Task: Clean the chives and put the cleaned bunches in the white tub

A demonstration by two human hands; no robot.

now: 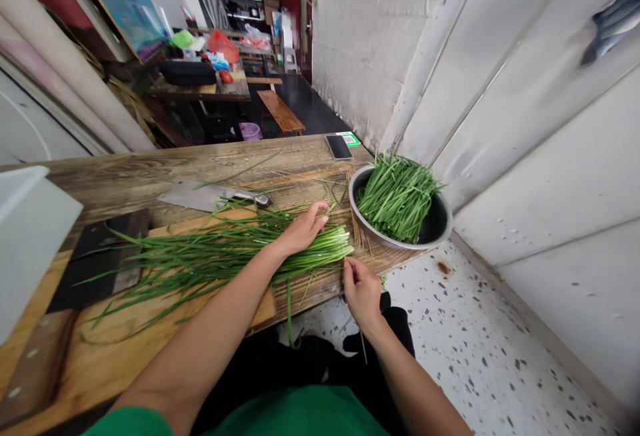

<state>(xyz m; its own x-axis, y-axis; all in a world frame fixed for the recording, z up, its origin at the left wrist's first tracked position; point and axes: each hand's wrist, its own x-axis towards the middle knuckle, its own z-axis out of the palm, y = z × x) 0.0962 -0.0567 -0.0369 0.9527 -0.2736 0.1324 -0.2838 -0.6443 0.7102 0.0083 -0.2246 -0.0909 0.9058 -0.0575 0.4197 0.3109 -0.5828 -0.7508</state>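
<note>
A long bunch of garlic chives (210, 256) lies across the wooden cutting board (200, 309), pale stem ends toward the right. My left hand (303, 229) rests over the bunch near those ends, fingers loosely bent and thumb apart. Beside the stem ends, my right hand (362, 291) is closed in a pinch. A thin bamboo skewer (363, 348) sticks out below it. More thin skewers (361, 233) lie on the table by the metal bowl (443, 226). That bowl holds a heap of chives (400, 196).
A cleaver (200, 195) lies behind the chives; another, dark-bladed knife (85, 263) with a wooden handle lies at left. A white container (35, 243) stands at the left edge. A phone (339, 147) lies near the table's far edge. A wall (500, 103) rises at right.
</note>
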